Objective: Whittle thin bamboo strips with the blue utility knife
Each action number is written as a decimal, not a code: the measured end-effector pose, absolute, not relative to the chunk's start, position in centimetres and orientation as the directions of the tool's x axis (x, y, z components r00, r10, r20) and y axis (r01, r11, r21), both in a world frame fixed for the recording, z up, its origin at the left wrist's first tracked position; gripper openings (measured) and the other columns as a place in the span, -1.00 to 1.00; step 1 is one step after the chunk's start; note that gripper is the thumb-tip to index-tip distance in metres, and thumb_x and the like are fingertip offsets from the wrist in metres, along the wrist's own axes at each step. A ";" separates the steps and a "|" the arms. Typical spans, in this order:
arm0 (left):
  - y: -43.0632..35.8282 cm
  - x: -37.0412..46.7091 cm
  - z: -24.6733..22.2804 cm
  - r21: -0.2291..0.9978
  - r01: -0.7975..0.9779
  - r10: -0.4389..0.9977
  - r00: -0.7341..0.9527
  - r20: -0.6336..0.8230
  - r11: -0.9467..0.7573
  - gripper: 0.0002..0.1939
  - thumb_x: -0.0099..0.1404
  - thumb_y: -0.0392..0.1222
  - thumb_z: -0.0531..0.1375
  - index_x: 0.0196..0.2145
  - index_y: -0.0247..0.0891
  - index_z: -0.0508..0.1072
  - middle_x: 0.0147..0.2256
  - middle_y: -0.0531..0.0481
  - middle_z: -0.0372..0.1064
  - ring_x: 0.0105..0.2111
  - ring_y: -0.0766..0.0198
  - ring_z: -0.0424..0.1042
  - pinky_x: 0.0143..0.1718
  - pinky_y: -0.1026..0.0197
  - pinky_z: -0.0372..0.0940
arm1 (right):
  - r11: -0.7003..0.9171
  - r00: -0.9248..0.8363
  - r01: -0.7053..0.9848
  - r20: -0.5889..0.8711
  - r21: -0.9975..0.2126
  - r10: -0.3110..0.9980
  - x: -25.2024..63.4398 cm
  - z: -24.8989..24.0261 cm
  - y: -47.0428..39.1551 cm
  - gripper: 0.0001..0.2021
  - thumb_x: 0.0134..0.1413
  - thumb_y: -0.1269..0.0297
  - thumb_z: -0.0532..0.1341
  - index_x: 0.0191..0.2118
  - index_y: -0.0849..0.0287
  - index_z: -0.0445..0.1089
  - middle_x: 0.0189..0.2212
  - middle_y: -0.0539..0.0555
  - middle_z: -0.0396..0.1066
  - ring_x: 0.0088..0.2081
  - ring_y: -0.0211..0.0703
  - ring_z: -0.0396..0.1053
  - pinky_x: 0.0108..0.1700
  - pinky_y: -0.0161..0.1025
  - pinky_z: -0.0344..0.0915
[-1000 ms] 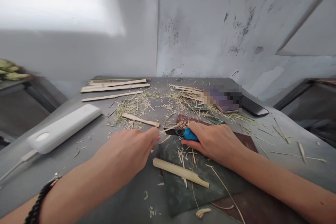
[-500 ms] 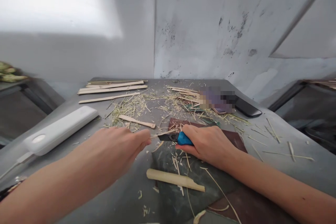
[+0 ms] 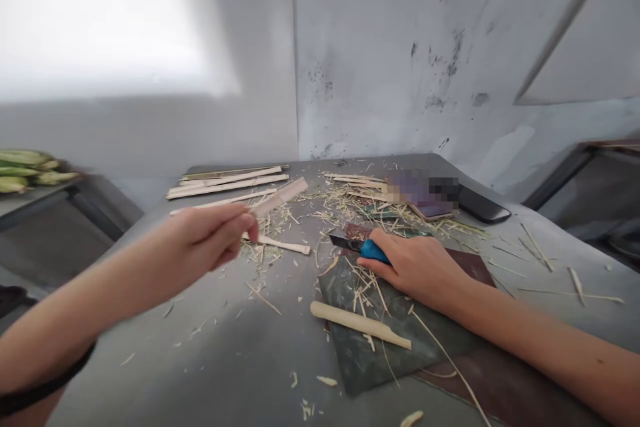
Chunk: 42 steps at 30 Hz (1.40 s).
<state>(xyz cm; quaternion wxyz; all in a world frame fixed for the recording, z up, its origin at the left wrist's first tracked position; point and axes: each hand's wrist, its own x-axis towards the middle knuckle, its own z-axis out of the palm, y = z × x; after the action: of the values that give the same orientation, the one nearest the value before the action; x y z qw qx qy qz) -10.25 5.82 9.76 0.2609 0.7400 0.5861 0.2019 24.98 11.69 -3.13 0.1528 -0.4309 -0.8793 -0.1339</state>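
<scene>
My left hand is raised over the left side of the table, pinching a thin, pale bamboo strip that is blurred and points up to the right. My right hand rests above a dark green mat, its fingers wrapped round the blue handle of a utility knife. The dark blade points left, apart from the strip. Below the knife, a short bamboo piece with one notched end lies across the mat. Another short bamboo piece lies just beyond my left hand.
Several long bamboo strips are stacked at the back left. Shavings litter the table. A black phone lies back right beside a pixelated patch. Brown sheets lie under my right arm. Green produce sits on a side table.
My left hand has moved up and left with the strip, away from the blade. The knife stays in my right hand. The view has shifted, and the white device at left no longer shows.
</scene>
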 end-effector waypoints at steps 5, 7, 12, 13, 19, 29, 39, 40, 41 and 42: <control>5.0 -6.8 7.3 0.810 0.586 0.866 0.392 -0.310 0.024 -0.50 0.55 0.32 -0.05 -0.04 -0.12 0.42 -0.52 0.18 0.27 -0.60 0.40 0.07 -0.60 0.34 0.05 | 0.599 -0.594 0.793 0.349 0.107 0.724 25.2 -2.1 11.6 -0.60 0.47 -0.16 -0.01 -0.20 0.06 0.29 -0.46 0.00 0.56 -0.54 0.03 0.51 -0.54 -0.22 -0.14; 5.1 -6.3 6.4 0.817 0.573 0.846 0.406 -0.346 0.059 -0.51 0.56 0.30 -0.07 -0.03 -0.12 0.39 -0.51 0.17 0.31 -0.60 0.41 0.07 -0.59 0.35 0.05 | 0.581 -0.573 0.808 0.351 0.093 0.741 25.8 -1.5 11.8 -0.58 0.48 -0.15 -0.05 -0.19 0.06 0.31 -0.50 0.00 0.53 -0.53 0.05 0.51 -0.54 -0.22 -0.07; 5.3 -5.6 4.9 0.801 0.592 0.820 0.412 -0.397 0.090 -0.53 0.54 0.31 -0.01 -0.18 -0.16 0.36 -0.44 0.14 0.37 -0.57 0.42 0.17 -0.57 0.36 0.12 | 0.556 -0.475 0.820 0.380 -0.137 0.794 26.9 0.2 11.8 -0.49 0.43 -0.26 -0.03 -0.10 0.06 0.44 -0.53 0.01 0.48 -0.50 -0.01 0.49 -0.50 -0.21 0.17; 5.3 -5.5 4.8 0.795 0.599 0.813 0.415 -0.409 0.095 -0.52 0.53 0.31 0.00 -0.21 -0.16 0.35 -0.44 0.14 0.37 -0.57 0.42 0.18 -0.56 0.37 0.15 | 0.561 -0.460 0.801 0.384 -0.209 0.801 27.0 0.4 11.7 -0.50 0.41 -0.25 0.02 0.01 0.03 0.45 -0.45 0.02 0.53 -0.46 -0.02 0.51 -0.47 -0.20 0.23; 5.6 -5.1 4.1 0.802 0.586 0.807 0.415 -0.419 0.115 -0.50 0.53 0.32 0.01 -0.28 -0.17 0.32 -0.45 0.16 0.37 -0.62 0.47 0.17 -0.61 0.41 0.11 | 0.444 -0.486 0.483 0.191 -0.755 0.853 26.8 1.1 10.7 -0.43 0.38 -0.11 0.18 0.42 -0.22 0.21 -0.41 -0.05 0.49 -0.64 -0.24 0.36 -0.57 -0.26 0.39; 5.4 -5.0 4.2 0.818 0.558 0.807 0.417 -0.418 0.136 -0.57 0.53 0.29 0.03 -0.13 -0.12 0.36 -0.49 0.18 0.40 -0.70 0.52 0.14 -0.71 0.47 0.06 | 0.120 -0.376 -0.015 0.117 -0.993 0.919 26.3 2.7 9.9 -0.79 0.29 -0.03 0.33 -0.14 -0.05 0.47 -0.14 0.01 0.50 -0.41 -0.17 0.58 -0.51 -0.30 0.56; 5.1 -4.1 3.8 0.840 0.515 0.818 0.401 -0.413 0.171 -0.67 0.56 0.21 0.02 -0.04 -0.08 0.31 -0.49 0.20 0.40 -0.72 0.49 0.19 -0.75 0.51 0.13 | -0.163 -0.453 -0.265 -0.027 -0.950 0.891 26.1 2.6 10.7 -0.79 0.31 0.04 0.22 -0.16 -0.06 0.58 -0.26 0.08 0.67 -0.24 0.03 0.66 -0.35 -0.19 0.62; 5.1 -4.1 3.7 0.838 0.515 0.814 0.400 -0.420 0.179 -0.67 0.56 0.20 0.02 -0.05 -0.09 0.30 -0.49 0.20 0.40 -0.71 0.48 0.20 -0.76 0.50 0.14 | -0.151 -0.431 -0.275 -0.019 -0.949 0.902 26.1 2.8 10.6 -0.82 0.27 0.05 0.27 -0.17 -0.07 0.60 -0.22 0.06 0.68 -0.23 0.00 0.66 -0.36 -0.23 0.61; 5.2 -4.0 3.5 0.838 0.514 0.812 0.401 -0.424 0.184 -0.67 0.56 0.20 0.02 -0.06 -0.09 0.30 -0.48 0.20 0.40 -0.71 0.47 0.21 -0.76 0.50 0.15 | -0.135 -0.405 -0.277 -0.012 -0.951 0.914 26.0 2.9 10.5 -0.85 0.21 0.06 0.33 -0.16 -0.10 0.60 -0.16 0.03 0.67 -0.21 -0.02 0.66 -0.36 -0.26 0.60; 5.2 -4.0 3.4 0.839 0.510 0.811 0.402 -0.425 0.186 -0.68 0.57 0.20 0.02 -0.06 -0.09 0.30 -0.48 0.19 0.41 -0.71 0.47 0.23 -0.76 0.49 0.16 | -0.122 -0.385 -0.270 -0.009 -0.955 0.923 26.0 3.0 10.4 -0.84 0.15 0.10 0.40 -0.13 -0.13 0.60 -0.08 0.01 0.66 -0.17 -0.04 0.65 -0.35 -0.29 0.60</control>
<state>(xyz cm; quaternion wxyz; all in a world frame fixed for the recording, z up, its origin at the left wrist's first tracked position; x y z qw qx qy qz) -3.98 5.16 3.43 0.5589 0.6234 0.5300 0.1346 26.01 10.41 3.03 0.4442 -0.3322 -0.4916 0.6713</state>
